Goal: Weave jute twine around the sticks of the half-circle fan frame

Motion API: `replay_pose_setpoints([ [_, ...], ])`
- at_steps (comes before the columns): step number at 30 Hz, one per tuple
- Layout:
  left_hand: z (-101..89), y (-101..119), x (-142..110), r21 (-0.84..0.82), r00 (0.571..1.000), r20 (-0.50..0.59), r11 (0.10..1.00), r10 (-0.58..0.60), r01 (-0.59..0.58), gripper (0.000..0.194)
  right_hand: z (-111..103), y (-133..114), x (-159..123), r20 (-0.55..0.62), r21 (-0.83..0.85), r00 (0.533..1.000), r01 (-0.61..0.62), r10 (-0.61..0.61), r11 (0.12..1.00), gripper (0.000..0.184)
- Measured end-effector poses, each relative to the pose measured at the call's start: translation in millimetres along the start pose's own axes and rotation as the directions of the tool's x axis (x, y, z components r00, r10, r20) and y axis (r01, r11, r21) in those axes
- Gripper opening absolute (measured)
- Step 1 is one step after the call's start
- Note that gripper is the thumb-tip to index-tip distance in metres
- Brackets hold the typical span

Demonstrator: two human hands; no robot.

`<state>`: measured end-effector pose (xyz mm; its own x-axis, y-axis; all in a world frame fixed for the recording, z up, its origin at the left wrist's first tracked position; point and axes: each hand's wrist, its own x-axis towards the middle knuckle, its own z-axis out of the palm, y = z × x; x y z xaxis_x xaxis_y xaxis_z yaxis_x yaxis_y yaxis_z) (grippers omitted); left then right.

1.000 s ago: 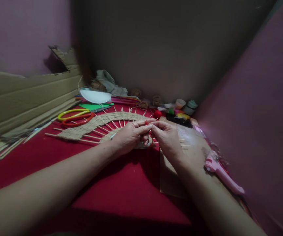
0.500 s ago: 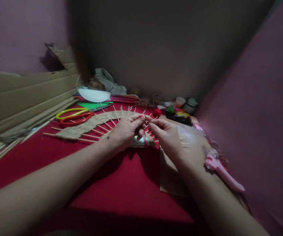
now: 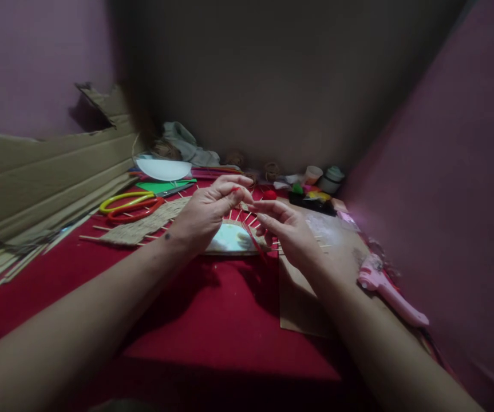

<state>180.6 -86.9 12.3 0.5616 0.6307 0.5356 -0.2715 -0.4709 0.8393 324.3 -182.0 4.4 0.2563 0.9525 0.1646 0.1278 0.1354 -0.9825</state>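
Observation:
Above the woven piece, my left hand (image 3: 206,212) pinches red yarn, and a red bit shows at its fingertips. My right hand (image 3: 292,232) is close beside it, its bent fingers on the same yarn and fingertips nearly meeting the left ones. Loose strands of the red yarn (image 3: 253,233) hang down between the hands. Beneath lies a half-round mirror (image 3: 232,238) with thin sticks fanning out from it. A band of tan woven cord (image 3: 146,220) runs across the sticks at left; my hands hide part of it.
Scissors with yellow and red handles (image 3: 130,207) lie at left by a white half disc (image 3: 163,169). A red ball (image 3: 269,195) sits behind my hands. On the right are a board (image 3: 300,306) and a pink glue gun (image 3: 390,292). Cardboard (image 3: 36,171) stands along the left.
My left hand has moved left and up a little, and the hands have opened a gap below that shows more of the mirror. The red strands now hang farther right.

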Motion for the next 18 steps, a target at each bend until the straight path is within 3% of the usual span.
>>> replay_pose_setpoints([
  [5,-1.6,11.9,-2.1,-0.018,0.996,0.085,1.0,0.006,-0.005,0.023,2.3,-5.1,-1.4,0.157,-0.026,0.986,0.053,-0.049,0.998,0.046],
  [10,0.1,14.0,-4.9,-0.107,0.979,0.204,0.993,-0.021,0.043,0.024,10.4,-5.4,-1.8,0.356,0.017,0.934,-0.019,0.011,1.0,0.066],
  [14,-1.9,12.1,-4.0,-0.063,0.978,0.209,0.998,-0.009,0.023,0.023,10.2,-4.8,-1.6,0.405,0.024,0.914,-0.039,0.026,0.999,0.049],
  [18,-3.4,10.3,-1.4,-0.11,0.992,0.125,0.994,-0.005,0.019,0.023,4.8,-3.9,-3.4,0.406,-0.021,0.91,-0.082,0.083,0.996,0.025],
])
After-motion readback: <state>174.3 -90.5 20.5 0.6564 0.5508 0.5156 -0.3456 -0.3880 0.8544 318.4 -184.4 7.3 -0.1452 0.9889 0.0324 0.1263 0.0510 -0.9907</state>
